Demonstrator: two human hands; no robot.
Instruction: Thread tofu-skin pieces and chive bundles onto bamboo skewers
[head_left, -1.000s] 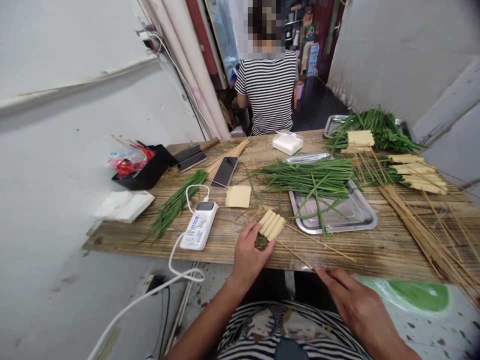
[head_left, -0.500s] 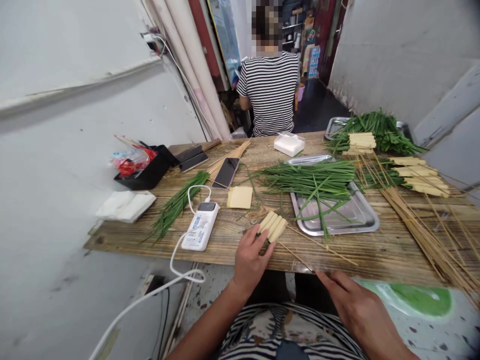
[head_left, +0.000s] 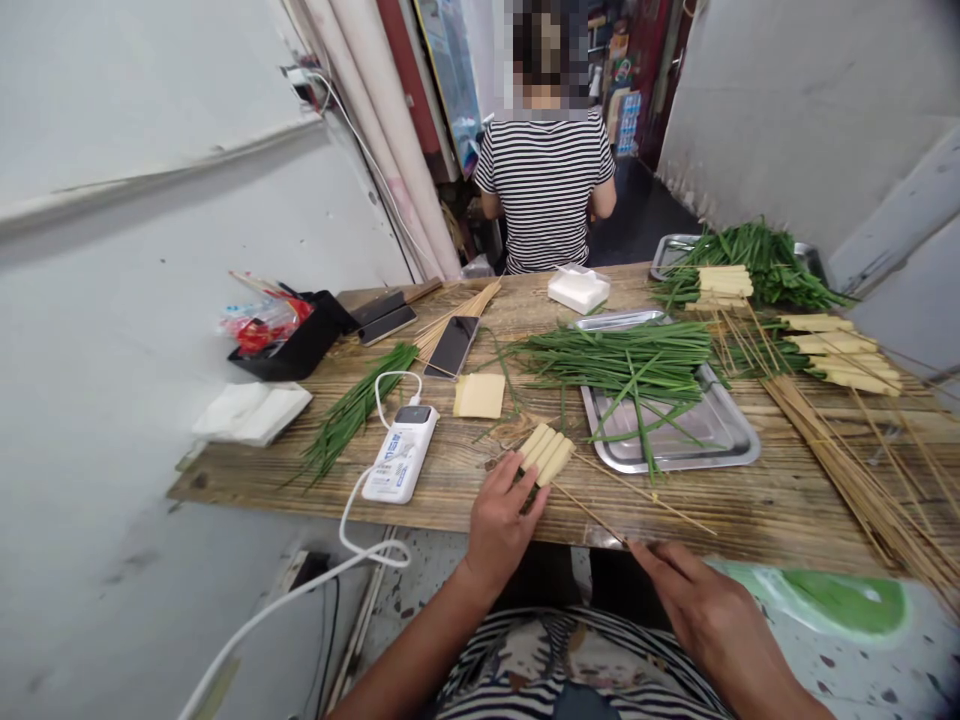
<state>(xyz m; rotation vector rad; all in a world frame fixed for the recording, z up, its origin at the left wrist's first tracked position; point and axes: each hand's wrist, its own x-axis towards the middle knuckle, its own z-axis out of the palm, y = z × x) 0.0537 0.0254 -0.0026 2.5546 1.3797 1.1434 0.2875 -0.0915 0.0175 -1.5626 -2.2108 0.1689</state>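
Several pale yellow tofu-skin rolls (head_left: 546,454) lie side by side near the table's front edge, with bits of green at their lower left ends. My left hand (head_left: 504,510) grips them from the left, fingers on their near ends. A thin bamboo skewer (head_left: 589,512) runs from the rolls toward me. Its near end is pinched in my right hand (head_left: 694,590), just past the table edge. Whether its tip is inside the rolls is hidden. Another skewer (head_left: 660,498) lies to the right. A stack of flat tofu-skin squares (head_left: 480,396) sits beyond the rolls.
Green chives (head_left: 622,352) lie across a metal tray (head_left: 739,445). More chives (head_left: 364,405), a phone (head_left: 451,347) and a corded white power bank (head_left: 402,455) are at left. Skewer bundles (head_left: 832,470) and finished rolls (head_left: 847,355) fill the right. A person (head_left: 546,190) sits beyond the table.
My hands, the rolls and the skewer have hardly moved. The person beyond the table has shifted slightly to the right, and their right arm now shows more.
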